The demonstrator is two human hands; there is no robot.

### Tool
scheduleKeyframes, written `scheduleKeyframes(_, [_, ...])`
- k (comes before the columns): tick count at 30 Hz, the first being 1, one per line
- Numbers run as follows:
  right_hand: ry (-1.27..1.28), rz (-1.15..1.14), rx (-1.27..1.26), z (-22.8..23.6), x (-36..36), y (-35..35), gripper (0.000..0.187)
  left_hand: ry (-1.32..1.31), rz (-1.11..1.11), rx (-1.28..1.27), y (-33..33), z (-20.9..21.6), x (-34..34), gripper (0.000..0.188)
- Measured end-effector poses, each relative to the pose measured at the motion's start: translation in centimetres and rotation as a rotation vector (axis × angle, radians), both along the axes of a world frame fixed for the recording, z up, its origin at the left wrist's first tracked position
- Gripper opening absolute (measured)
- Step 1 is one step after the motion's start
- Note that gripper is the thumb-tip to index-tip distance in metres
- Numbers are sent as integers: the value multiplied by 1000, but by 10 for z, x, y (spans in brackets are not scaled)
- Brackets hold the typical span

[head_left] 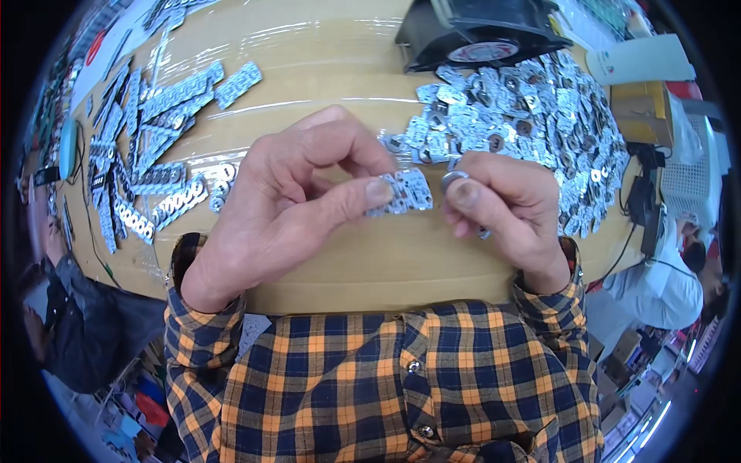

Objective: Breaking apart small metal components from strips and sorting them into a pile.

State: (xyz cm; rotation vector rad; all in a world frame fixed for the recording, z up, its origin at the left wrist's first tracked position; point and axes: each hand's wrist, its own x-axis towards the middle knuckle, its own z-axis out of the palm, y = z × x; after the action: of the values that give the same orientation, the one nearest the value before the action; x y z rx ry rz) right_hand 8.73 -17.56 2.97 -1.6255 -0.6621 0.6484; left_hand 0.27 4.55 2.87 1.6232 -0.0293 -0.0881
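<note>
Over the near middle of the table, my left hand [285, 185] pinches a small light-coloured circuit board [417, 190] between thumb and forefinger. The board's right end sticks out past the thumb toward my other hand. Just right of it, my right hand [513, 204] is closed, its thumb pressing a round silver disc [454, 179] that looks like a coin cell against the curled fingers. A small gap lies between disc and board. What else the right fingers may hold is hidden, though a bit of a board-like piece [484, 232] shows below them.
A big pile of small boards [532, 131] covers the table's right side. Long board strips [158, 177] lie scattered at left. A black fan [482, 35] stands at the back, near a pale cup-like container [641, 60] and a cardboard box [639, 112]. Other people sit at both sides.
</note>
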Motion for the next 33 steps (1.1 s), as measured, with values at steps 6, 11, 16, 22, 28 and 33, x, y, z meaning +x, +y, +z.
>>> scheduleKeyframes(6, [12,102,59,-1,3,-4,23,252,-80,-102,-10,18,9,12])
scheduleKeyframes(11, [-37,79,44,-2,9,-8,26,93,-139,74,-6,12,19,10])
scheduleKeyframes(16, [-156,178,23,-8,12,-8,25,-20,-212,166,-8,7,19,10])
scheduleKeyframes(22, [-465,174,4,-9,15,-3,18,38,-180,-120,-7,-4,18,13])
scheduleKeyframes(28, [-337,-2,-101,-4,6,3,15,198,-171,-215,-6,-6,19,16])
scheduleKeyframes(33, [-520,135,-109,-14,11,0,13,215,-242,4,-2,-12,21,11])
